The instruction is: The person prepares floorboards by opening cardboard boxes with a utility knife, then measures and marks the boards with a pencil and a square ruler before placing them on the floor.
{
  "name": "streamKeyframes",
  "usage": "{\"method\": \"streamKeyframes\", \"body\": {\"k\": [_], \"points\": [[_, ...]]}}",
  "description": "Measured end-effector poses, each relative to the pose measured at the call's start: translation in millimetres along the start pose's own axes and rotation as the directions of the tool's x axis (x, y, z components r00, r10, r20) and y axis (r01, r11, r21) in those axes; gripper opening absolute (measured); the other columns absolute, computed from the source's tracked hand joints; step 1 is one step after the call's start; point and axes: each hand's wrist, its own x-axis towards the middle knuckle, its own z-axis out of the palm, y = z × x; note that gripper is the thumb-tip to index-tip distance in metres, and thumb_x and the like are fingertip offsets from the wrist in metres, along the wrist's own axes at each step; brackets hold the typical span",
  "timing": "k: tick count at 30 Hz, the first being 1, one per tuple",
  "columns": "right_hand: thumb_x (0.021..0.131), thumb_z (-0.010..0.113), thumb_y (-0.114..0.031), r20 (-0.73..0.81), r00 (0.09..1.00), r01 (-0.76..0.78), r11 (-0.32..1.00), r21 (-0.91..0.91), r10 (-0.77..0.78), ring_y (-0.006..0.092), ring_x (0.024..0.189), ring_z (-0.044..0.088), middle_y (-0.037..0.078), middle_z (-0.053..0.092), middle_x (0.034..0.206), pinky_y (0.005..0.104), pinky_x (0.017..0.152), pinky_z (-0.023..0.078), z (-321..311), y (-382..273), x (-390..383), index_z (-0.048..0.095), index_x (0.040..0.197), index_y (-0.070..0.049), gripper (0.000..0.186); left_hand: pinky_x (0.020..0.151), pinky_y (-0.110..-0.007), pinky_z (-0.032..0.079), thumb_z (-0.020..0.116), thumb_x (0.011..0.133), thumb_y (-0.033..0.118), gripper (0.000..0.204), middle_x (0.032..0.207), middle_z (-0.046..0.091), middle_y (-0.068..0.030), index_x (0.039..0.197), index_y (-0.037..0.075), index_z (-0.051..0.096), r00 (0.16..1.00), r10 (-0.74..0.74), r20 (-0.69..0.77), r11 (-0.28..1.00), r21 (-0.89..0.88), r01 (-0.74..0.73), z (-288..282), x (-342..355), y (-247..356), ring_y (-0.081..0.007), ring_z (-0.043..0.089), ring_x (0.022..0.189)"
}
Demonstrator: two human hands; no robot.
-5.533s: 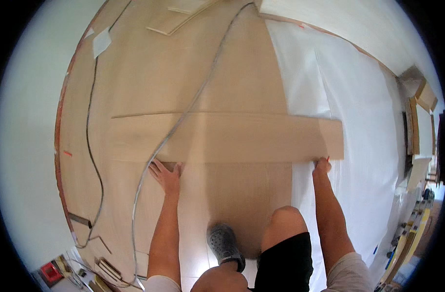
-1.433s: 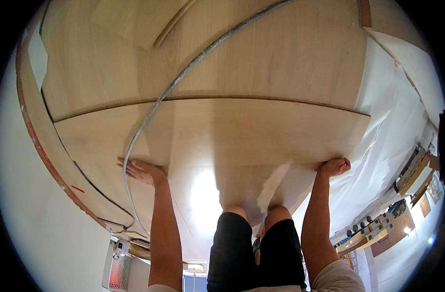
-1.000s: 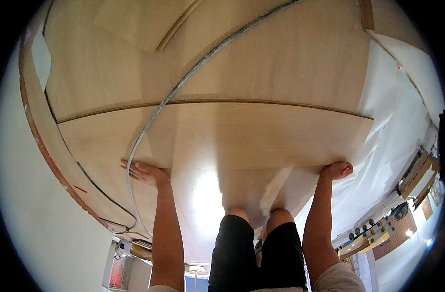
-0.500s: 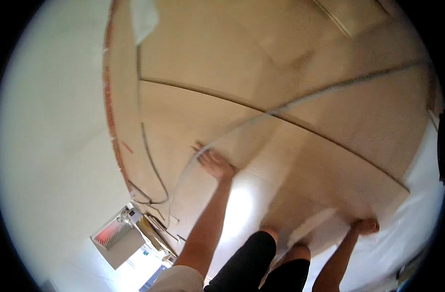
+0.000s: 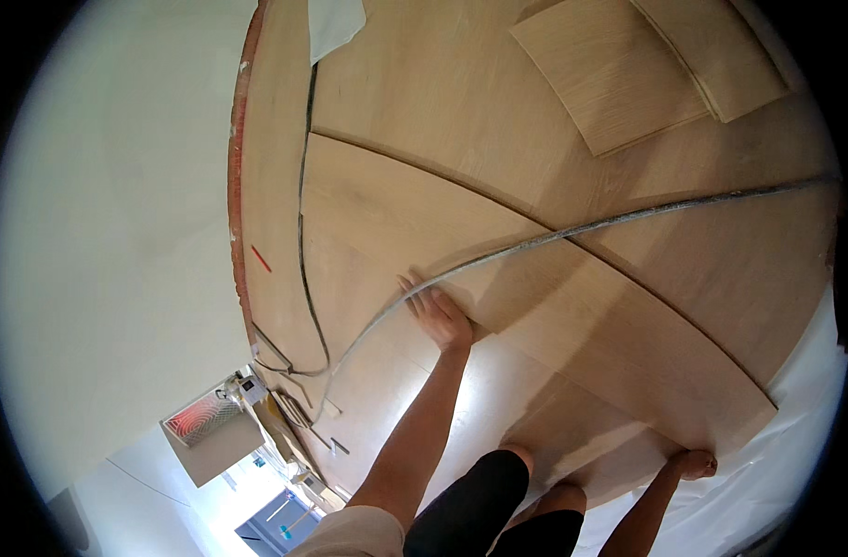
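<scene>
My left hand lies on the pale wooden floor planks, palm down with its fingers stretched out, close to a short step in the plank edges. A thin grey cord passes across the view over its fingers. Farther right, my right hand is closed at the right end of a floor plank, beside a white sheet. Its fingertips are hidden, but it seems to grip the plank's edge. Between my arms my knees, in black shorts, rest on the floor.
Loose planks lie at the far right, and a white sheet piece at the far left. A dark cord runs near the wall. A red stick lies nearby. A box-like item with a red pattern stands lower left.
The view has shifted and become sharper, bringing more of the loose planks at the far right into sight. Both hands stay at about the same places on the planks.
</scene>
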Motion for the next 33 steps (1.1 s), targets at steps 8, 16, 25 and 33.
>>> {"method": "streamKeyframes", "body": {"k": [8,16,25,33], "points": [[0.095,0.051,-0.036,0.059,0.974,0.226,0.965,-0.134,-0.22,0.0289,0.104,0.064,0.009,0.066,0.115,0.0435,0.091,0.049,3,31,25,0.06,0.117,-0.008,0.037,0.123,-0.045,0.018,0.024,0.109,0.031,0.056,0.159,0.031,-0.0199,0.154,-0.001,0.029,0.999,0.04,0.009,0.999,0.021,-0.04,11,3,-1,-0.0345,0.026,0.148],[0.103,0.037,-0.019,0.132,0.989,0.06,0.993,0.103,-0.073,0.0237,0.102,0.061,0.011,0.062,0.106,0.0356,0.083,0.048,-7,6,-35,0.052,0.108,-0.006,0.02,0.123,-0.044,0.022,0.035,0.11,0.025,0.051,0.159,0.03,-0.0216,0.152,-0.003,0.031,0.984,-0.093,-0.153,0.746,-0.665,-0.033,23,-4,-67,-0.0342,0.031,0.147],[0.095,0.046,-0.026,-0.08,0.971,0.239,0.923,0.301,-0.225,0.0319,0.086,0.06,0.014,0.062,0.096,0.0439,0.077,0.049,-5,19,-24,0.052,0.104,-0.009,0.02,0.12,-0.048,0.024,0.023,0.108,0.05,0.062,0.164,0.021,-0.0171,0.159,0.014,0.026,0.999,-0.013,0.035,0.996,0.089,0.01,-5,-6,-30,-0.0378,0.022,0.149],[0.091,0.047,-0.02,0.013,0.992,0.11,0.931,0.348,-0.122,0.0388,0.089,0.062,0.016,0.064,0.096,0.0488,0.076,0.048,-23,-10,-47,0.051,0.104,-0.01,0.017,0.121,-0.052,0.02,0.022,0.104,0.061,0.075,0.164,0.019,-0.018,0.159,0.009,0.022,0.997,0.072,0.033,0.975,0.208,-0.077,12,6,-64,-0.0389,0.021,0.149]]}}
